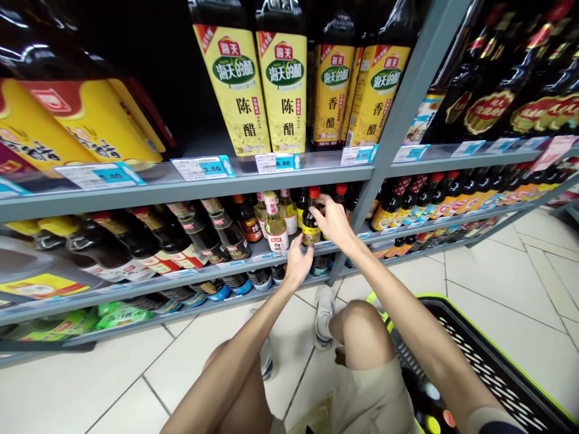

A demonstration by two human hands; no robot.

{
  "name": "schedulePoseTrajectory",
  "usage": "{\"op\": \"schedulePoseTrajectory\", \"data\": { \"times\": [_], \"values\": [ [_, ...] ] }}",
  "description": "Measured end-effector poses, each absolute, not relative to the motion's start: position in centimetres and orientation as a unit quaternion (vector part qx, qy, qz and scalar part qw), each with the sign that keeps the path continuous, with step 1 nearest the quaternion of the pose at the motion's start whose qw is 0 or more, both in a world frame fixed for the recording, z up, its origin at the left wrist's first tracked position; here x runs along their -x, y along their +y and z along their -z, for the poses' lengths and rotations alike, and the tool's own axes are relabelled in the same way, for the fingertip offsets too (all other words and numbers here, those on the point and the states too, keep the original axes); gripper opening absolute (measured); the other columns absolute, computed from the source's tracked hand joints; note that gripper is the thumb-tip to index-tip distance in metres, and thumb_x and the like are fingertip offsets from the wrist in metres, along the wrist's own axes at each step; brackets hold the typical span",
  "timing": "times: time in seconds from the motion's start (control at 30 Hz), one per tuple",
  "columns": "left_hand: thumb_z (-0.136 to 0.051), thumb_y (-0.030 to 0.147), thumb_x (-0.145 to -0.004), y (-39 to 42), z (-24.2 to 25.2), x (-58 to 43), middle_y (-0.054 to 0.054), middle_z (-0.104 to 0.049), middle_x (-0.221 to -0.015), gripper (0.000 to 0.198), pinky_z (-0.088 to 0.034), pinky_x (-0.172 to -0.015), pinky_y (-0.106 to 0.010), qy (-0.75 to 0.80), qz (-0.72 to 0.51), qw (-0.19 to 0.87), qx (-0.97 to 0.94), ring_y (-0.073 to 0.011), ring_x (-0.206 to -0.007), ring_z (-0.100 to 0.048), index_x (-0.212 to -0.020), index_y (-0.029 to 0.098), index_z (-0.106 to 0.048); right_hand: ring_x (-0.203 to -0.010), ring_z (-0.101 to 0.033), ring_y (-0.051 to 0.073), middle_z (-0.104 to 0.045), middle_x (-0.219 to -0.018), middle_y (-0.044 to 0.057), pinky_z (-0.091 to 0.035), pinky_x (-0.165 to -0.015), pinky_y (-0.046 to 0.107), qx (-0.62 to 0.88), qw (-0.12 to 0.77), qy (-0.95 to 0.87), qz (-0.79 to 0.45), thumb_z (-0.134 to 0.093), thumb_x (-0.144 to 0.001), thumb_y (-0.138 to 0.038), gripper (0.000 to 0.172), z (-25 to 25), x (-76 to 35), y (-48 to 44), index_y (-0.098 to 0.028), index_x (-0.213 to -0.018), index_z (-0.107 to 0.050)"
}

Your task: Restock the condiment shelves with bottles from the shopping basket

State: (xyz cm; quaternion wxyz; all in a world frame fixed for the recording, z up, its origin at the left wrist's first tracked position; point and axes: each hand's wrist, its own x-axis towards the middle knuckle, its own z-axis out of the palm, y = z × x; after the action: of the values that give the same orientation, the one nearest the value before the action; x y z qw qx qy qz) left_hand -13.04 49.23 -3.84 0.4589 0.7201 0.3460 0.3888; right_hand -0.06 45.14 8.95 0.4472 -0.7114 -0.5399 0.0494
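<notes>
A small dark bottle with a red cap and a yellow label (310,234) stands upright at the front of the middle shelf, with both my hands on it. My right hand (333,218) reaches in from the right, its fingers curled against the bottle's neck and upper side. Lower down, my left hand (299,260) grips near the base from the left. Just left of it stands a pale yellow bottle with a white cap (275,226). Another red-capped bottle (341,193) shows behind my right hand.
A shelf edge with price tags (277,163) runs above my hands, and a grey upright post (398,108) stands right of them. Large yellow-labelled vinegar bottles (283,90) fill the upper shelf. A black basket with a lime rim (479,349) holding bottles sits on the floor at right.
</notes>
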Motion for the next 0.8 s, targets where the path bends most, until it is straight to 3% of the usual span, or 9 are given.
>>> {"op": "schedulePoseTrajectory", "data": {
  "times": [0.07,0.13,0.23,0.33,0.63,0.8],
  "values": [
    [-0.059,0.028,-0.096,49.1,3.0,13.5,-0.016,-0.069,-0.124,0.037,-0.053,-0.104,-0.038,0.377,-0.396,0.399,-0.736,-0.0239,-0.111,-0.067,-0.127,0.013,-0.069,-0.089,-0.077,0.02,-0.077,-0.124,0.015,-0.058,-0.088,0.032,0.716,0.48,-0.507,-0.021,-0.055,-0.104,-0.031,0.035,-6.9,0.5,42.6,-0.013,-0.133,-0.062],
    [-0.058,0.033,-0.099,49.1,2.4,13.9,-0.009,-0.071,-0.096,0.028,-0.053,-0.088,-0.034,0.39,-0.355,0.347,-0.776,-0.0214,-0.088,-0.068,-0.112,0.016,-0.075,-0.084,-0.076,0.02,-0.08,-0.109,0.011,-0.058,-0.083,0.032,0.744,0.469,-0.476,-0.02,-0.049,-0.106,-0.035,0.033,-4.2,0.5,40.0,-0.016,-0.128,-0.065],
    [-0.057,0.036,-0.101,48.9,2.0,13.8,-0.003,-0.069,-0.075,0.03,-0.048,-0.077,-0.03,0.382,-0.252,0.304,-0.835,-0.02,-0.073,-0.065,-0.116,0.021,-0.078,-0.079,-0.076,0.021,-0.08,-0.086,0.005,-0.057,-0.081,0.031,0.813,0.348,-0.461,-0.068,-0.051,-0.105,-0.033,0.029,-0.7,-0.3,37.6,-0.02,-0.122,-0.07],
    [-0.056,0.035,-0.103,48.5,2.5,13.0,-0.005,-0.075,-0.08,0.035,-0.048,-0.077,-0.03,0.39,-0.192,0.262,-0.862,-0.0233,-0.079,-0.07,-0.13,0.024,-0.075,-0.082,-0.076,0.021,-0.082,-0.092,0.007,-0.056,-0.083,0.03,0.846,0.279,-0.446,-0.082,-0.054,-0.104,-0.03,0.028,1.2,-1.3,37.4,-0.021,-0.123,-0.072],
    [-0.052,0.034,-0.105,48.5,3.4,11.0,-0.009,-0.08,-0.093,0.042,-0.051,-0.083,-0.033,0.378,-0.18,0.234,-0.877,-0.0277,-0.092,-0.075,-0.144,0.027,-0.067,-0.092,-0.076,0.023,-0.082,-0.102,0.008,-0.055,-0.089,0.032,0.851,0.264,-0.452,-0.05,-0.048,-0.107,-0.034,0.036,2.1,-2.3,38.4,-0.024,-0.134,-0.07],
    [-0.05,0.033,-0.106,48.7,3.9,10.4,-0.01,-0.08,-0.097,0.036,-0.051,-0.084,-0.033,0.375,-0.159,0.219,-0.887,-0.0273,-0.095,-0.075,-0.136,0.026,-0.069,-0.097,-0.077,0.026,-0.082,-0.107,0.009,-0.055,-0.09,0.034,0.843,0.185,-0.504,-0.028,-0.048,-0.107,-0.034,0.041,2.4,-2.7,38.8,-0.029,-0.145,-0.064]
  ]
}}
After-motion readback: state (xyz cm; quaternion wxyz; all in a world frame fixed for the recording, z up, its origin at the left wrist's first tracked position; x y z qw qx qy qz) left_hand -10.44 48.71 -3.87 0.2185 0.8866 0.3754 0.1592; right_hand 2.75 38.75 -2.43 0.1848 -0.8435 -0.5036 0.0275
